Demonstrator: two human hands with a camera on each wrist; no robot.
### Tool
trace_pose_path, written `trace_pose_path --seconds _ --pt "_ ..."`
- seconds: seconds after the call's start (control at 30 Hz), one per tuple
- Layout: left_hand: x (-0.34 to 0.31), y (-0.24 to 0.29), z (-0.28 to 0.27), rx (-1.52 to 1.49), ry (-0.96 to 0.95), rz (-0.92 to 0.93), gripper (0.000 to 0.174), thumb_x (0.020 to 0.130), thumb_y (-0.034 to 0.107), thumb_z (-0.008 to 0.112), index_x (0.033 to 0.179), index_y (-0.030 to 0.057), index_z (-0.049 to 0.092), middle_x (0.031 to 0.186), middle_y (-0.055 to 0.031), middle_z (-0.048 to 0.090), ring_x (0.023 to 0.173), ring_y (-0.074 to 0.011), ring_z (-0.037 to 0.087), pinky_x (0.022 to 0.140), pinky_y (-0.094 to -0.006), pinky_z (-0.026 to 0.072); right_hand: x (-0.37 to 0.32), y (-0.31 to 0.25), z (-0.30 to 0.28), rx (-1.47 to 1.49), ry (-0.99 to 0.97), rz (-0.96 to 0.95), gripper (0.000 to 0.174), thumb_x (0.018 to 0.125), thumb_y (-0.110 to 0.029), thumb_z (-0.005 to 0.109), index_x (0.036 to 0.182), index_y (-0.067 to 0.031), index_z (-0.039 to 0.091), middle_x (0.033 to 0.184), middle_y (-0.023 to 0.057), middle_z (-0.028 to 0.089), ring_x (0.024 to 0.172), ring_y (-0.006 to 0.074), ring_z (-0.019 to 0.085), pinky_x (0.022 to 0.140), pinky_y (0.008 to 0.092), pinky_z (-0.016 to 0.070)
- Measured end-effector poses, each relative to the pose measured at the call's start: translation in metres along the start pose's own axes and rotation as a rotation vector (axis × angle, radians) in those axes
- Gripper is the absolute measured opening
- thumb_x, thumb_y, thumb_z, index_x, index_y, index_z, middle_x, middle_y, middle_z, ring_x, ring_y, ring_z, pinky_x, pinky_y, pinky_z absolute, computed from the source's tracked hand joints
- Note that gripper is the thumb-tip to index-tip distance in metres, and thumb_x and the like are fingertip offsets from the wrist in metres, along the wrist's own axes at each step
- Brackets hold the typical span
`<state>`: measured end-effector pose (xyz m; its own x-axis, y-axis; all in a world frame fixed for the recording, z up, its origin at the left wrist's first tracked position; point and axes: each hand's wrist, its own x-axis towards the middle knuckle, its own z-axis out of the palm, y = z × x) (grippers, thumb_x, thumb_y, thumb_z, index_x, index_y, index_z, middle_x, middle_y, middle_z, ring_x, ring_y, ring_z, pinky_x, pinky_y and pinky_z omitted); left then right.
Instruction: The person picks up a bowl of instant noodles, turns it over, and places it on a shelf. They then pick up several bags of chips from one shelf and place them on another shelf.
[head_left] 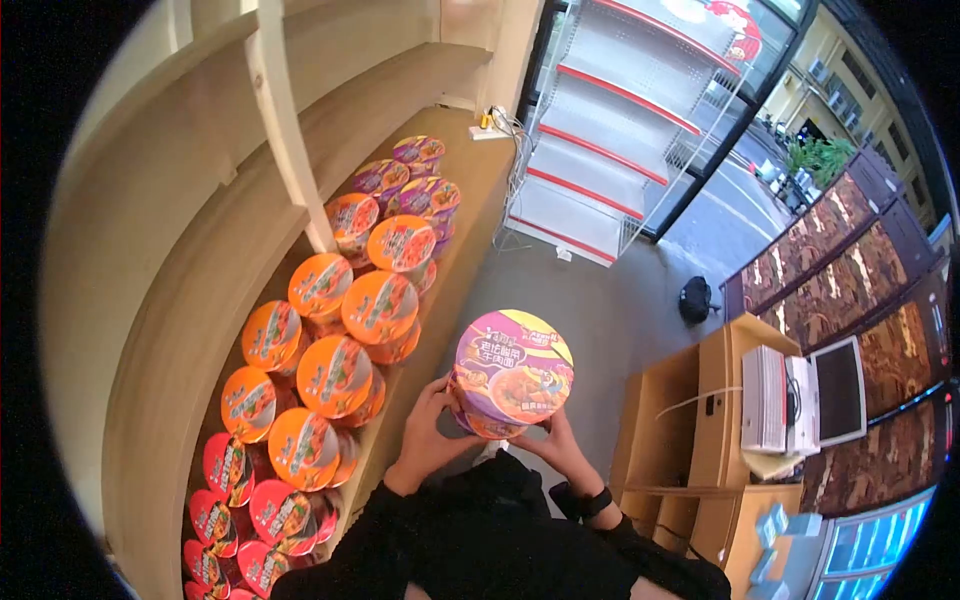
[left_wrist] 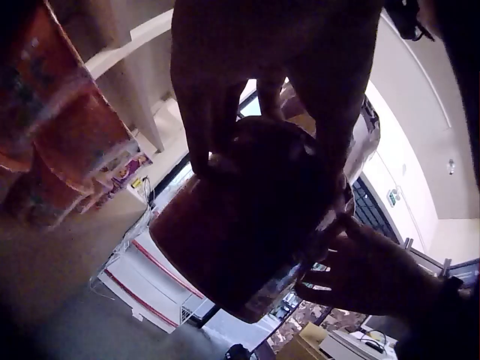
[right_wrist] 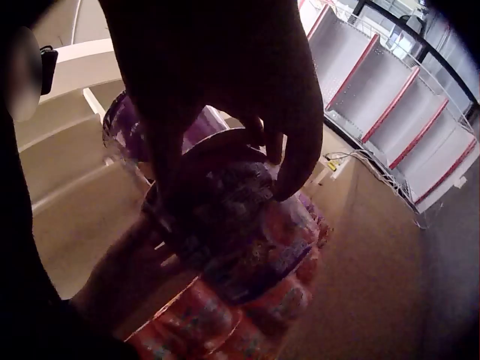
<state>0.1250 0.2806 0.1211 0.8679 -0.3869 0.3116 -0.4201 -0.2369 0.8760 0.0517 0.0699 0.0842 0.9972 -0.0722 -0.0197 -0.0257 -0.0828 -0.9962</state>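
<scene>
In the head view, an instant noodle tub with a purple and yellow lid is held up in front of the body, its lid facing up. Part of a second tub shows just under its near edge. My left hand grips the left side, thumb toward the body. On the other side, my right hand holds the tub with its thumb at the near edge. Both wrist views are dark; there the fingers wrap round the tub, and another purple tub shows behind the right hand.
Rows of orange-lidded tubs, red-lidded ones and purple ones stand stacked on the wooden shelf at left. White shelving with red edges stands ahead. A wooden counter is at right, and a black bag lies on the floor.
</scene>
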Motion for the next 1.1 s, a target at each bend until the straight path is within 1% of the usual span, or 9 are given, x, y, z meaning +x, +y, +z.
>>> trace_pose_path --seconds 0.17,0.23,0.33,0.43,0.53,0.73,0.8,0.93,1.1 --pt "0.092 -0.010 0.046 -0.068 -0.035 -0.024 0.045 0.058 0.017 0.082 0.088 0.0041 0.051 0.119 -0.0191 0.049 0.115 -0.0327 0.047 0.090 -0.0389 0.0428 0.076 0.004 -0.077 -0.042 0.010 -0.038 0.086 0.067 -0.014 0.079 0.134 -0.0062 0.027 0.132 0.0101 0.037 0.119 0.0218 0.043 0.094 0.0374 0.0426" --pt "0.121 -0.012 0.057 0.015 -0.056 0.061 0.044 0.059 0.017 0.082 0.089 0.0041 0.052 0.121 -0.0197 0.047 0.115 -0.0323 0.047 0.090 -0.0391 0.0427 0.104 0.005 -0.095 0.043 -0.018 0.000 0.084 0.067 -0.011 0.079 0.133 -0.0056 0.027 0.131 0.0099 0.041 0.117 0.0219 0.046 0.096 0.0369 0.0408" --pt "0.149 -0.027 0.071 0.037 -0.009 0.018 0.044 0.059 0.017 0.082 0.090 0.0040 0.052 0.125 -0.0193 0.045 0.114 -0.0311 0.048 0.090 -0.0380 0.0431 0.142 0.004 -0.114 0.012 -0.095 0.049 0.083 0.068 -0.010 0.078 0.132 -0.0048 0.026 0.131 0.0103 0.041 0.116 0.0217 0.046 0.096 0.0367 0.0405" --pt "0.172 -0.054 0.083 -0.093 0.022 -0.155 0.043 0.060 0.017 0.081 0.090 0.0035 0.052 0.129 -0.0180 0.043 0.113 -0.0298 0.049 0.089 -0.0367 0.0438 0.185 0.018 -0.125 0.050 -0.093 0.023 0.084 0.066 -0.013 0.080 0.132 -0.0061 0.028 0.130 0.0097 0.041 0.117 0.0214 0.046 0.094 0.0373 0.0425" --pt "0.199 -0.072 0.084 -0.024 0.019 -0.243 0.043 0.062 0.017 0.080 0.092 0.0027 0.052 0.129 -0.0165 0.043 0.110 -0.0286 0.051 0.088 -0.0357 0.0447 0.232 0.034 -0.132 0.049 -0.116 0.024 0.082 0.066 -0.016 0.080 0.131 -0.0075 0.031 0.131 0.0088 0.040 0.117 0.0217 0.045 0.091 0.0376 0.0445" --pt "0.271 -0.111 0.079 -0.134 0.033 -0.246 0.054 0.063 0.017 0.078 0.107 -0.0003 0.052 0.130 -0.0153 0.043 0.107 -0.0278 0.052 0.086 -0.0349 0.0457 0.311 0.018 -0.136 -0.125 -0.118 0.022 0.080 0.065 -0.018 0.080 0.130 -0.0075 0.034 0.128 0.0083 0.038 0.116 0.0224 0.044 0.088 0.0377 0.0467" --pt "0.292 -0.109 0.069 0.050 0.077 -0.111 0.064 0.065 0.020 0.077 0.118 0.0007 0.048 0.130 -0.0165 0.042 0.111 -0.0295 0.050 0.088 -0.0363 0.0444 0.336 0.029 -0.133 -0.036 -0.099 0.002 0.078 0.065 -0.016 0.080 0.128 -0.0076 0.035 0.125 0.0074 0.039 0.115 0.0222 0.045 0.087 0.0381 0.0477" --pt "0.304 -0.146 0.081 -0.054 0.076 -0.272 0.071 0.067 0.023 0.075 0.126 0.0017 0.042 0.131 -0.0176 0.042 0.116 -0.0322 0.046 0.093 -0.0384 0.0415 0.379 0.047 -0.145 -0.096 -0.172 0.058 0.080 0.063 -0.013 0.080 0.128 -0.0082 0.035 0.124 0.0073 0.040 0.115 0.0225 0.045 0.087 0.0389 0.0487" --pt "0.322 -0.171 0.092 0.197 0.058 -0.321 0.072 0.068 0.024 0.073 0.128 0.0022 0.039 0.133 -0.0205 0.039 0.120 -0.0351 0.042 0.097 -0.0392 0.0375 0.444 0.098 -0.164 -0.068 -0.317 0.084 0.084 0.060 -0.008 0.081 0.129 -0.0088 0.034 0.125 0.0068 0.039 0.115 0.0229 0.046 0.088 0.0391 0.0485"
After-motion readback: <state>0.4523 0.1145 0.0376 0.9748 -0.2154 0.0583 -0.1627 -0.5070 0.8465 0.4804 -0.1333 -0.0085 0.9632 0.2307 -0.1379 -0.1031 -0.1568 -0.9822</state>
